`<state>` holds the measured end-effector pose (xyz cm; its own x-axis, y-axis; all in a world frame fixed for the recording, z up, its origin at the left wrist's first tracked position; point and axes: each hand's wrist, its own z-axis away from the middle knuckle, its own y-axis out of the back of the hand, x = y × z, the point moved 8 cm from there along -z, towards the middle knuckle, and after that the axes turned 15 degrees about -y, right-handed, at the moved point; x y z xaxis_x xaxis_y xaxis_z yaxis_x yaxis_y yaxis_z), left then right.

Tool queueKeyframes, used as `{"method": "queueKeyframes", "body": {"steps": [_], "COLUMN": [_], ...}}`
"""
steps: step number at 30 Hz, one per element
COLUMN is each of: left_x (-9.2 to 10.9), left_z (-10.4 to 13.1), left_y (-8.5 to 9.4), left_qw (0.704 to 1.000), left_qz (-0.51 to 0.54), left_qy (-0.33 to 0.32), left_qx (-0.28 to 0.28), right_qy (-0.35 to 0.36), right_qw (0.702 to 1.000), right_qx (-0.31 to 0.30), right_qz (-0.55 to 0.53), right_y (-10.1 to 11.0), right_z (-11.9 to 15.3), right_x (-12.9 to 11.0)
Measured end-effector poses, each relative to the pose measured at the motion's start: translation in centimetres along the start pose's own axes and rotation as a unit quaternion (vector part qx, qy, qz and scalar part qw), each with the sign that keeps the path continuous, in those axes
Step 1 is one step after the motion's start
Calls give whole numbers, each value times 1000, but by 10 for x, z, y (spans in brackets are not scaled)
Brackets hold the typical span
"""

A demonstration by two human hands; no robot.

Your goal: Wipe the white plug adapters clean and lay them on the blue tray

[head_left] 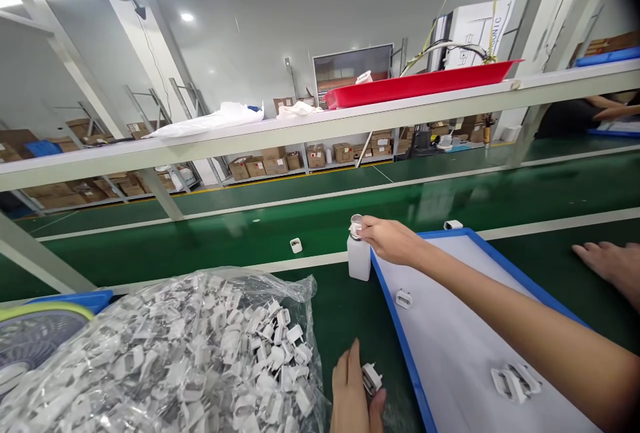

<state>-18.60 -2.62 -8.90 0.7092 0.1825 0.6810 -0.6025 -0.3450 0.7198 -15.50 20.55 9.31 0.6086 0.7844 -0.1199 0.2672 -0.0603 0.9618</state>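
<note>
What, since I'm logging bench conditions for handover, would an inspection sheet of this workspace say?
Surface: dark green bench top; blue-rimmed tray on it, with a few white plugs inside.
Job's things: clear bag full of white plugs, left of a white bottle.
Clutter: one loose white piece beyond the bag, another by the tray's far edge.
Hands: left hand has a plug between fingers and thumb, grip unclear; right hand at the bottle's top, closure unclear.
Cables: looped cables above the red tray on the upper shelf.
Surroundings: cardboard boxes in the background; another person's hand at right.
</note>
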Motion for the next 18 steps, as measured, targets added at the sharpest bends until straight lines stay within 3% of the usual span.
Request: {"method": "queueKeyframes", "body": {"steps": [2,5,8,11,14,18], "left_x": [19,49,59,58,56,57], "left_z": [-16,-67,-124,-162,-173,-168], "left_y": [12,31,44,45,41,35], "left_qw": [999,997,996,996,998,997], "left_qz": [33,55,40,29,10,-29], "left_qy": [12,3,25,28,26,39], "left_qx": [36,59,82,79,64,55], "right_qy": [2,4,-2,-7,-5,-10], "right_qw": [1000,1000,1000,1000,999,999], "right_qx": [0,-4,-4,-7,-16,-17], "right_qz": [-2,-9,-14,-22,-35,-45], "right_y": [0,-1,2,4,5,5], "right_z": [0,-1,-2,-3,-4,-4], "right_x": [-1,-2,0,4,7,10]}}
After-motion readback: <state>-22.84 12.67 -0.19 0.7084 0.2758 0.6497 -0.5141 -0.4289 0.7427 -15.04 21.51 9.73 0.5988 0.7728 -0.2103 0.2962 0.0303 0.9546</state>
